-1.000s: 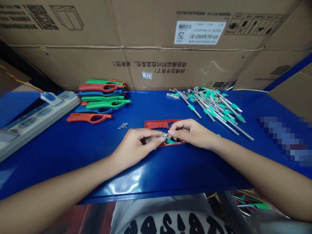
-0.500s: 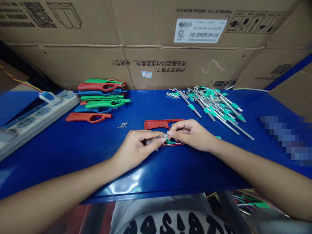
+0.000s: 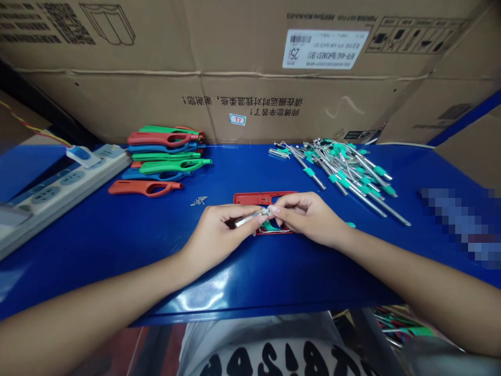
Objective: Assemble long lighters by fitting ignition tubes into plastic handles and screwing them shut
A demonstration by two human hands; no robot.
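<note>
My left hand (image 3: 221,237) is closed round a small, clear lighter fuel tank (image 3: 246,218), held at a slant with its end toward the right. At that end my right hand (image 3: 307,215) pinches a tiny pale part (image 3: 267,211), too small to make out. Below the fingers lies a red lighter casing half (image 3: 274,231) with a green piece (image 3: 268,225) and white wire in it. Just behind my hands is another red casing half (image 3: 250,198), its right part covered by my right fingers.
Stacked lighter casings (image 3: 168,166) in red, green and blue lie at the left, beside a power strip (image 3: 70,180). Several small screws (image 3: 199,201) are near my left hand. Metal lighter tubes (image 3: 348,172) with green parts and wires heap at the right. A cardboard wall (image 3: 156,89) stands behind.
The clear tank has turned slightly in my left hand and catches more light. Both hands stay together at its end. The view has shifted a little.
</note>
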